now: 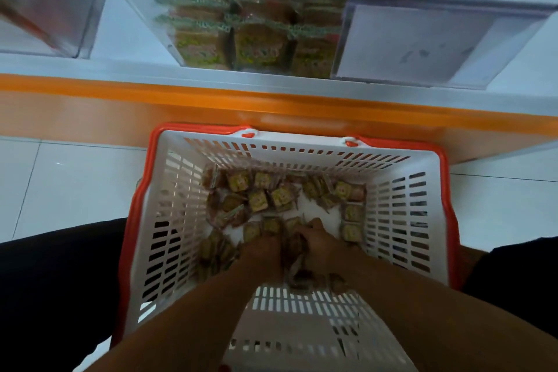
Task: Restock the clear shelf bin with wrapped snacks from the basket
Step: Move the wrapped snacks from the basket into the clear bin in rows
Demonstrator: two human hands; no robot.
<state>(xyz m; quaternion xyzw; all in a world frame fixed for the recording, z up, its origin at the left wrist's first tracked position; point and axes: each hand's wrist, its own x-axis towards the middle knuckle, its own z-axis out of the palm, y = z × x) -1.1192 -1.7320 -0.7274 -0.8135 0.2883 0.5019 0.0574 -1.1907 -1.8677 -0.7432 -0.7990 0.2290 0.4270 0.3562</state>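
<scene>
A white slotted basket (398,208) with a red rim stands on the floor under me. Several small wrapped snacks (259,199) with yellow-green labels lie scattered on its bottom. Both my hands reach down into it side by side. My left hand (265,246) and my right hand (317,240) are pressed around a bunch of wrapped snacks (294,263) held between them; the fingers are mostly hidden. On the shelf above stands the clear shelf bin (151,9), holding stacked rows of the same snacks.
An orange shelf edge (271,106) runs across just beyond the basket. A clear label holder (422,45) is fixed at the bin's right. Another clear bin (60,3) stands to the left. The floor has white tiles (66,184). My dark-clothed legs flank the basket.
</scene>
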